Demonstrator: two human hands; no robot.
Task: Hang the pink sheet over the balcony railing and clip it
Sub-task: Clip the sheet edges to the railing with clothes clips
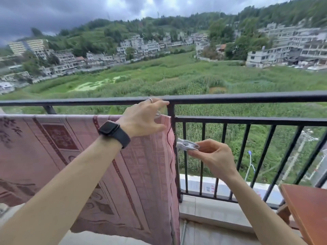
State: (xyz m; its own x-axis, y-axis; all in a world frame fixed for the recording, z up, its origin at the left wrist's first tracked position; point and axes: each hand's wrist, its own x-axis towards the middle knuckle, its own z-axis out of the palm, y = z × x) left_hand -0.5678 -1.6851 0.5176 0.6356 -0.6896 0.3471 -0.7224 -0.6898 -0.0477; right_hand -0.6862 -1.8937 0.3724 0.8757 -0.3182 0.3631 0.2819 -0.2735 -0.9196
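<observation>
The pink patterned sheet (53, 152) hangs over the lower rail of the black balcony railing (247, 98), its right edge beside a post. My left hand (143, 119), with a black watch and a ring, is at the sheet's top right corner, fingers curled round a white clip (158, 114) that is mostly hidden under them. Lower right, my right hand (212, 156) pinches a second white clip (187, 145) by its handles. This clip's jaws point left at the sheet's right edge, just touching or almost touching it.
A brown wooden table (307, 209) stands at the lower right by the railing. Vertical black bars fill the railing to the right of the sheet. Beyond are green fields, buildings and hills, far below. A tiled ledge runs under the railing.
</observation>
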